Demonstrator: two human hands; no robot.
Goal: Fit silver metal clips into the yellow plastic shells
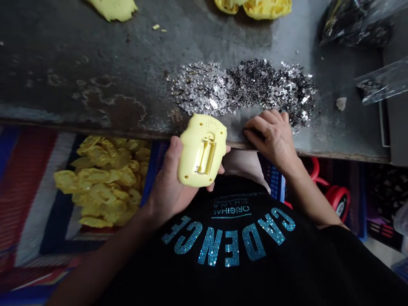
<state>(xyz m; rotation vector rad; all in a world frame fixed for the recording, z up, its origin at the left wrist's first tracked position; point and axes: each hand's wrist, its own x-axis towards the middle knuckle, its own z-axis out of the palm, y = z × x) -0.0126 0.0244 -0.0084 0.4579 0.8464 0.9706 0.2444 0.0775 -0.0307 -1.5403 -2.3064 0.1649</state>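
Observation:
In my left hand (pixel 172 178) is a yellow plastic toy shell (pixel 188 157), gripped round its sides. Its back faces me, with an open battery compartment (pixel 205 156), screw holes and a patch of small speaker holes. My right hand (pixel 270 134) rests at the table edge with its fingers curled down by the metal pieces; whatever the fingertips hold is hidden. Beyond the hands lie heaps of small metal parts: a silvery heap (pixel 202 87), a darker heap (pixel 250 80) in the middle and shiny clips (pixel 296 95) on the right.
Yellow shells (pixel 255 7) lie at the far side of the worn metal table (pixel 127 63). Bags of dark parts (pixel 357 25) sit at the right. Below the edge, a pile of yellow shells (pixel 108 182) is at left and a red wheeled object (pixel 338 199) at right.

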